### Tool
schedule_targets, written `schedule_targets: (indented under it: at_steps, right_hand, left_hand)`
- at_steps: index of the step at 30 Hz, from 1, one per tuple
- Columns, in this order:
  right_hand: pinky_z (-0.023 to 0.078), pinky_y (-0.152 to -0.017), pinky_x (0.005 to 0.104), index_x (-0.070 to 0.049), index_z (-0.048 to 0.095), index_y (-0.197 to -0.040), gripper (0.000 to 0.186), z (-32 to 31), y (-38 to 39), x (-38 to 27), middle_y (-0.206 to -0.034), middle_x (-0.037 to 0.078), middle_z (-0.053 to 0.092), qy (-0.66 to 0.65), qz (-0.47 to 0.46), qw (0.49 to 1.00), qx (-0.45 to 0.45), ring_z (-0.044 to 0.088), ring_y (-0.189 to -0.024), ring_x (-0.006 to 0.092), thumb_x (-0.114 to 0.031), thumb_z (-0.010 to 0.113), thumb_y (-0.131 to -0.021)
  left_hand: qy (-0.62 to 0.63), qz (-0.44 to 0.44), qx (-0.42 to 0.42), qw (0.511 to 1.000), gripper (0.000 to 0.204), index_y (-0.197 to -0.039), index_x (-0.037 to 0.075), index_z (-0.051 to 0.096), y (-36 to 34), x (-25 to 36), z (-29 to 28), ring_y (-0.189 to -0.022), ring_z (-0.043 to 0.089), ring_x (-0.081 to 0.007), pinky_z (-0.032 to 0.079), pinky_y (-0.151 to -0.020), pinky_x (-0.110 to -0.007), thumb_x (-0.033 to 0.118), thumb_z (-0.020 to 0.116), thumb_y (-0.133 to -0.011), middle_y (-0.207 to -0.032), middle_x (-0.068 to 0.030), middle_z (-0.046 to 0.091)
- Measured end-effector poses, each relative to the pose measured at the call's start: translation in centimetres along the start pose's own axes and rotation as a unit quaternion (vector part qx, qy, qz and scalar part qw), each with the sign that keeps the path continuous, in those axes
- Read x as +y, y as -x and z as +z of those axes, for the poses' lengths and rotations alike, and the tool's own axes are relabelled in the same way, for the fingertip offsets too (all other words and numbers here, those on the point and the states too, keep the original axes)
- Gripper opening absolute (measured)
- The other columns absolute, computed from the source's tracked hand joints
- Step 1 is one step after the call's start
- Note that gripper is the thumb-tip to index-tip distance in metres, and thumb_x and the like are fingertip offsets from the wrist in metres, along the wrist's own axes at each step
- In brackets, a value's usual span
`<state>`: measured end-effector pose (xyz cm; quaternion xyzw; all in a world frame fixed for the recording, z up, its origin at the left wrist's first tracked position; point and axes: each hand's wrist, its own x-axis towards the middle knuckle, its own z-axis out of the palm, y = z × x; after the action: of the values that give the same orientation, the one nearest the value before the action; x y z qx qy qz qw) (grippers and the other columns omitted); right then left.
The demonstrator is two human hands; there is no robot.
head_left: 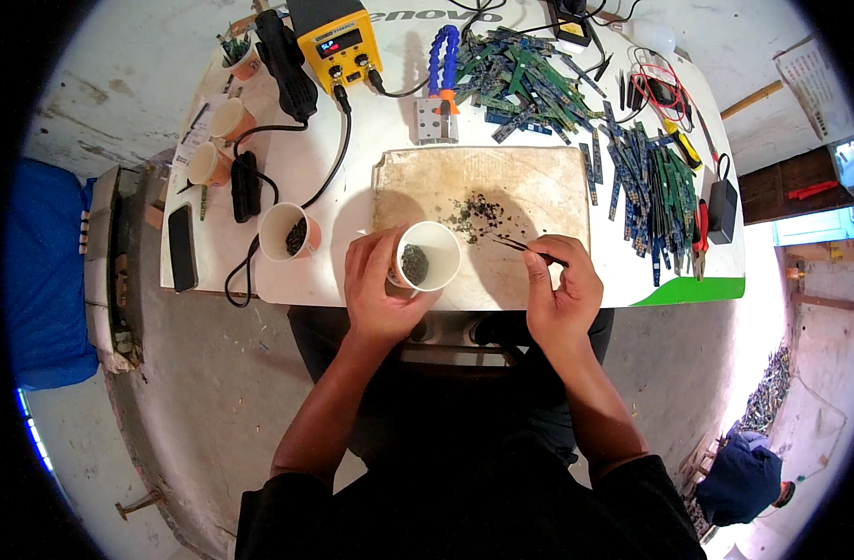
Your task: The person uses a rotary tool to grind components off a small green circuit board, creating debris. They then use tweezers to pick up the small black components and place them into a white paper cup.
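Observation:
My left hand is wrapped round a white paper cup at the near edge of a stained, cream-coloured board. The cup tilts so that its mouth shows, and small dark bits lie inside it. In my right hand a pair of dark tweezers is pinched between thumb and fingers. Its tips point left, toward a scatter of tiny black chips on the board. Whether the tips hold a chip is too small to tell.
Another paper cup with dark bits stands left, near a phone. A yellow soldering station and cables stand behind. Piles of narrow circuit boards lie at the back and right, near red-handled pliers. Another person is at the lower right.

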<state>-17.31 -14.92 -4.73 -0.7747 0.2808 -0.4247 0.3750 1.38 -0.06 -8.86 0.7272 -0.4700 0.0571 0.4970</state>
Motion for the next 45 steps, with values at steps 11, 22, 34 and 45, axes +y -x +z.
schedule_targets:
  at_steps: [11,22,34,45]
  right_hand:
    - [0.055,-0.080,0.0299,0.001,0.072,-0.108,0.010,-1.6,-1.1,0.8,-0.102,0.015,0.074,0.003,0.012,1.000,-0.002,0.070,-0.089,0.0217,0.002,0.075,-0.099]
    - [0.051,-0.090,0.0275,0.002,0.069,-0.108,0.006,-3.0,-1.1,3.4,-0.108,0.011,0.071,-0.001,0.055,0.995,-0.082,0.066,-0.098,0.0182,0.003,0.071,-0.102]
    - [0.054,-0.084,0.0281,0.002,0.071,-0.108,0.007,-2.6,-1.3,3.5,-0.105,0.013,0.073,-0.040,0.029,0.997,-0.061,0.069,-0.093,0.0182,0.003,0.072,-0.101]
    - [0.056,-0.087,0.0309,0.003,0.072,-0.108,0.009,0.1,-0.7,-1.2,-0.105,0.014,0.074,-0.100,-0.018,0.995,0.012,0.071,-0.097,0.0206,0.006,0.072,-0.100]
  left_hand:
    - [0.001,-0.009,0.000,1.000,0.075,-0.136,0.002,0.069,0.0,0.1,0.0,-0.114,0.066,-0.0372,0.054,-0.099,-0.047,0.014,0.096,-0.067,-0.126,-0.0163,0.072]
    - [0.010,-0.028,0.001,1.000,0.078,-0.139,0.003,0.067,0.1,0.1,0.0,-0.114,0.066,-0.0370,0.054,-0.099,-0.047,0.014,0.096,-0.067,-0.124,-0.0169,0.071]
    - [0.013,-0.028,-0.001,1.000,0.074,-0.135,0.002,0.068,0.2,0.0,0.1,-0.115,0.066,-0.0368,0.053,-0.100,-0.047,0.015,0.096,-0.068,-0.129,-0.0145,0.071]
    - [-0.006,-0.013,-0.001,1.000,0.071,-0.132,0.004,0.071,0.0,0.1,0.0,-0.116,0.065,-0.0371,0.052,-0.102,-0.047,0.015,0.095,-0.067,-0.125,-0.0140,0.071]
